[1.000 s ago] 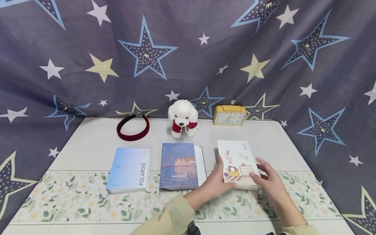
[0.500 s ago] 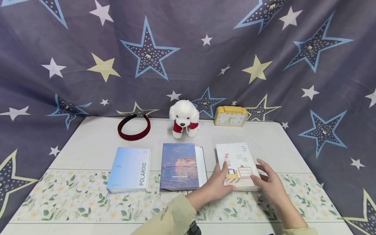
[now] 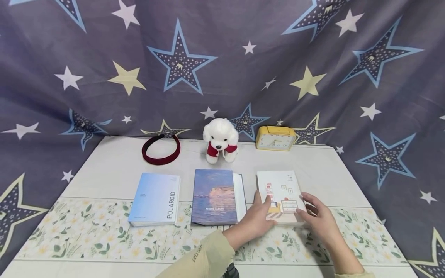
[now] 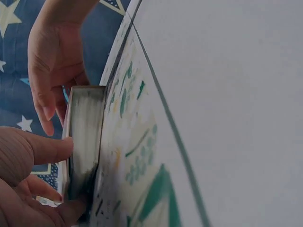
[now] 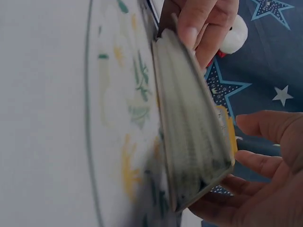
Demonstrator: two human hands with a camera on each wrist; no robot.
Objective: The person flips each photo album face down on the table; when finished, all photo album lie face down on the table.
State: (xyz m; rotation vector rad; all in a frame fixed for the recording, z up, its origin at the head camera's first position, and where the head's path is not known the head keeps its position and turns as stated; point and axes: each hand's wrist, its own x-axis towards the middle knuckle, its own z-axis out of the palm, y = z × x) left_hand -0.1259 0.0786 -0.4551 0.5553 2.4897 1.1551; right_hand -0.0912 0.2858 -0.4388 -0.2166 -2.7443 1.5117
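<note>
A thick photo album (image 3: pixel 278 193) with a white cover and a drawn room lies on the right part of the table in the head view. My left hand (image 3: pixel 255 218) pinches its near left corner; in the left wrist view the thumb (image 4: pixel 54 149) touches the front edge. At the album's right side is my right hand (image 3: pixel 320 221), fingers loosely bent. In the right wrist view its lower fingers (image 5: pixel 213 205) touch the album's side, while the thumb stands apart from the cover. Page edges (image 5: pixel 189 123) face the wrist cameras.
A blue Polaroid album (image 3: pixel 154 199) and a sea-painting photo album (image 3: pixel 213 197) lie to the left. Behind are a dark red headband (image 3: pixel 161 159), a white toy dog (image 3: pixel 220 135) and a yellow clock (image 3: pixel 275 139), before a starry curtain (image 3: pixel 222 23).
The white album's far end has come down and its cover now lies flatter. My left fingers have slid a little toward the near corner. The head view has shifted slightly.
</note>
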